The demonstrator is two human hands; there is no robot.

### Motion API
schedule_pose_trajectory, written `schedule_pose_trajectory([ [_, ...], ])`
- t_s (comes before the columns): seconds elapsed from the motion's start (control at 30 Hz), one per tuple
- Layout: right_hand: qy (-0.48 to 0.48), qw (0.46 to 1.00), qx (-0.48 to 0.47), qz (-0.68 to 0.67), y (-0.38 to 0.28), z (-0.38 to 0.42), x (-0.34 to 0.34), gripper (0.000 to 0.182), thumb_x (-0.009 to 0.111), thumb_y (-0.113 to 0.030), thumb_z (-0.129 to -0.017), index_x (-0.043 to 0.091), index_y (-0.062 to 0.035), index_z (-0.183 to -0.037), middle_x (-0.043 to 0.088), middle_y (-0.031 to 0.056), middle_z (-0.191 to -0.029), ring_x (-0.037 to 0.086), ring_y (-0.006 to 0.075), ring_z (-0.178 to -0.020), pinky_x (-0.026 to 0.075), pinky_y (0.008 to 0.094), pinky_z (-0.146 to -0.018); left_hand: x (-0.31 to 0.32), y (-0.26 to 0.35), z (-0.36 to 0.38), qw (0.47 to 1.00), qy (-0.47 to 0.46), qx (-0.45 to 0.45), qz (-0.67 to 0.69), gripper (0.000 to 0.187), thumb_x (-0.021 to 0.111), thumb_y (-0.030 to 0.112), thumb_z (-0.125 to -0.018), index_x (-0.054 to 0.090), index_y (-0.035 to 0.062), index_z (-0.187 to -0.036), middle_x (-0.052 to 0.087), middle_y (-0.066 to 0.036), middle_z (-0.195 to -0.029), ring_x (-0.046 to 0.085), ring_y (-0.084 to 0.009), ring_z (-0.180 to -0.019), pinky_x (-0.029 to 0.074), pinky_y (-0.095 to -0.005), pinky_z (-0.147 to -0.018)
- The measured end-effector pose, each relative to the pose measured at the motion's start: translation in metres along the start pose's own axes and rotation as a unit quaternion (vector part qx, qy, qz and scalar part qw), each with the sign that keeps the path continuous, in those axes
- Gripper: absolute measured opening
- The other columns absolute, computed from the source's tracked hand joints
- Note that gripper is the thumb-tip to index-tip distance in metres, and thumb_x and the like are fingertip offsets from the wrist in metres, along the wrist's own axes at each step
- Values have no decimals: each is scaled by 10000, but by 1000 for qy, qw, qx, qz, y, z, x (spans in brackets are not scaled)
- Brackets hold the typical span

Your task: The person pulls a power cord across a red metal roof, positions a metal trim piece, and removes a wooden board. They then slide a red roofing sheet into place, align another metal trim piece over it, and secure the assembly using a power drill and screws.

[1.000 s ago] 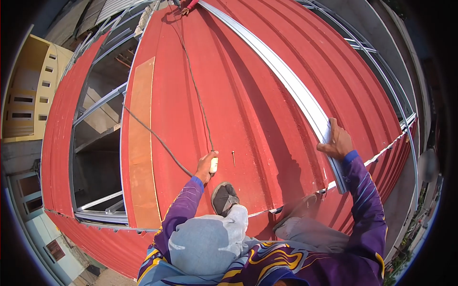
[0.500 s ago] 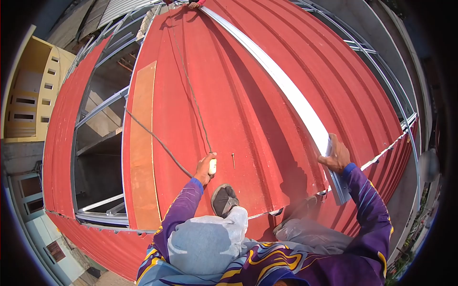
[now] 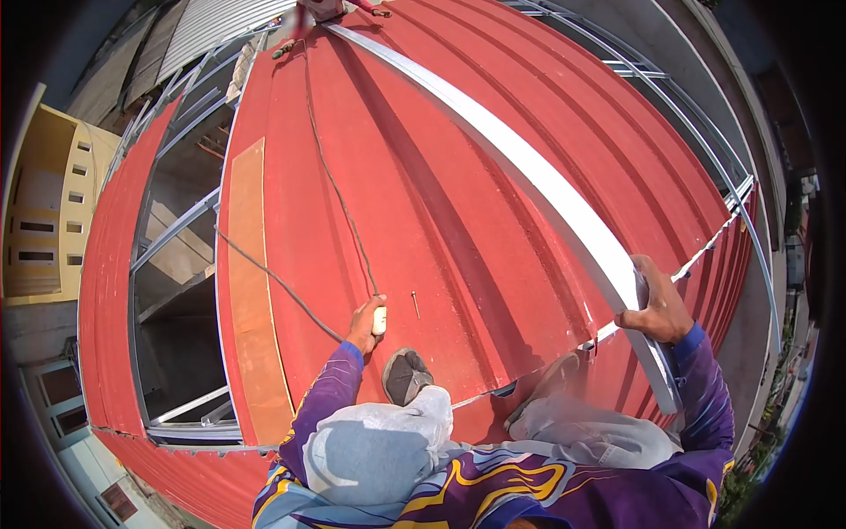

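- Denim-clad knees bend at the near edge [image 3: 476,398] of a red ribbed roof [image 3: 352,176], a dark, scuffed shoe [image 3: 406,376] planted on the sheet between two ribs; a lower red slope [image 3: 167,472] drops away at near left.
- At near right, the right hand [image 3: 656,304] clasps a long white channel [image 3: 546,194], thumb on one side and fingers on the other, the grip only as wide as the piece. The channel's near end juts past the hand and over the roof edge, beside the purple sleeve [image 3: 708,388].
- The left hand [image 3: 364,326] curls closed around a white cable connector [image 3: 380,321], held just above or against the sheet, left of the channel and well apart from it.
- A slim rusty-toned bolt [image 3: 416,304] lies on flat red metal just right of the connector, open sheet around it.
- One dark cable [image 3: 335,185] runs from the connector toward the far end; another [image 3: 282,282] crosses a smooth, narrow orange strip [image 3: 256,291] at left.
- Beyond that strip, a long opening [image 3: 181,339] bares silvery framing [image 3: 176,229], leaving a sharp drop; more framing [image 3: 705,123] borders the far right.
- The straight-sided channel, bowed in this wide view, reaches the far end, where another person [image 3: 322,9] crouches, apparently with a dark tool [image 3: 284,49] near one hand.
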State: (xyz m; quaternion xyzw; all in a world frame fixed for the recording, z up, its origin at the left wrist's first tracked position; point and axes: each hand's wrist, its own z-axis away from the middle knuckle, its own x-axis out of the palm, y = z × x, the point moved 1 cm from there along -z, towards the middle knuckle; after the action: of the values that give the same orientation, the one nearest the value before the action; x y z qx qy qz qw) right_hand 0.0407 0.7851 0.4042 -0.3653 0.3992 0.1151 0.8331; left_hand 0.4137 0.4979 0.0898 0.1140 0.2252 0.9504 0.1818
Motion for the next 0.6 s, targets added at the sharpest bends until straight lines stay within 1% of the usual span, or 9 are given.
schedule_pose_trajectory([
  [0.03, -4, 999, 10, 37, 10, 3, -3, 811, 745, -253, -527, 424, 10, -1223, 603, 220, -802, 621, 371, -689, 491, 437, -675, -2, -1, -1, 1000, -3, 2, -4, 287, 709, 389, -820, 577, 134, -808, 516, 17, -576, 474, -120, -389, 339, -293, -329],
  [0.07, 2, 999, 9, 37, 19, 4, -6, 811, 745, -253, -527, 424, 10, -1223, 603, 220, -802, 621, 371, -689, 491, 437, -675, -3, -1, -2, 1000, 0, -2, 3, 282, 709, 387, -819, 577, 138, -812, 512, 18, -574, 472, -120, -387, 332, -290, -324],
  [0.13, 9, 985, -2, 173, 39, 8, -9, 805, 741, -271, -536, 413, 11, -1214, 609, 243, -812, 620, 437, -705, 492, 474, -683, -3, 0, -4, 1000, -1, -6, 9, 277, 710, 386, -819, 577, 142, -816, 508, 18, -571, 470, -119, -384, 325, -287, -318],
  [0.17, 7, 977, 34, 208, 59, 9, -3, 807, 750, -294, -539, 400, 9, -1200, 616, 258, -862, 621, 471, -793, 498, 494, -721, -3, -1, -3, 1000, 0, -11, 4, 274, 711, 381, -818, 574, 144, -815, 504, 18, -570, 470, -120, -384, 326, -287, -320],
  [0.3, -43, 953, 86, 288, 133, 10, 44, 838, 788, -345, -545, 388, -7, -1198, 617, 266, -943, 619, 455, -918, 513, 494, -809, 2, 5, 3, 1000, -4, -14, 3, 238, 725, 324, -813, 597, 132, -870, 531, 26, -642, 498, -94, -466, 372, -261, -386],
  [0.4, -72, 944, 117, 299, 158, 1, 76, 857, 813, -394, -564, 386, 0, -1195, 619, 264, -1001, 606, 465, -962, 507, 498, -878, -2, 5, 1, 1000, -12, -16, -5, 232, 722, 320, -814, 600, 130, -867, 536, 23, -640, 498, -96, -462, 373, -264, -385],
  [0.47, -111, 951, 131, 259, 177, 2, 89, 878, 819, -429, -579, 390, 25, -1197, 613, 260, -1048, 573, 453, -1050, 497, 488, -912, -5, 8, 5, 999, -18, -28, -11, 232, 719, 320, -816, 598, 128, -866, 536, 22, -635, 498, -96, -456, 369, -264, -378],
  [0.5, -132, 930, 158, 305, 188, -1, 99, 906, 826, -471, -589, 402, 44, -1203, 570, 253, -1149, 519, 430, -1149, 484, 483, -947, -4, 8, 7, 999, -30, -37, -13, 233, 716, 320, -817, 596, 126, -864, 537, 20, -631, 498, -97, -451, 366, -264, -371],
  [0.6, -169, 913, 154, 337, 187, -17, 102, 886, 806, -496, -595, 428, 53, -1180, 504, 249, -1217, 459, 431, -1219, 460, 479, -969, -3, 4, 3, 1000, -18, -18, -10, 240, 713, 327, -817, 586, 127, -852, 532, 18, -618, 494, -97, -435, 352, -263, -350],
])
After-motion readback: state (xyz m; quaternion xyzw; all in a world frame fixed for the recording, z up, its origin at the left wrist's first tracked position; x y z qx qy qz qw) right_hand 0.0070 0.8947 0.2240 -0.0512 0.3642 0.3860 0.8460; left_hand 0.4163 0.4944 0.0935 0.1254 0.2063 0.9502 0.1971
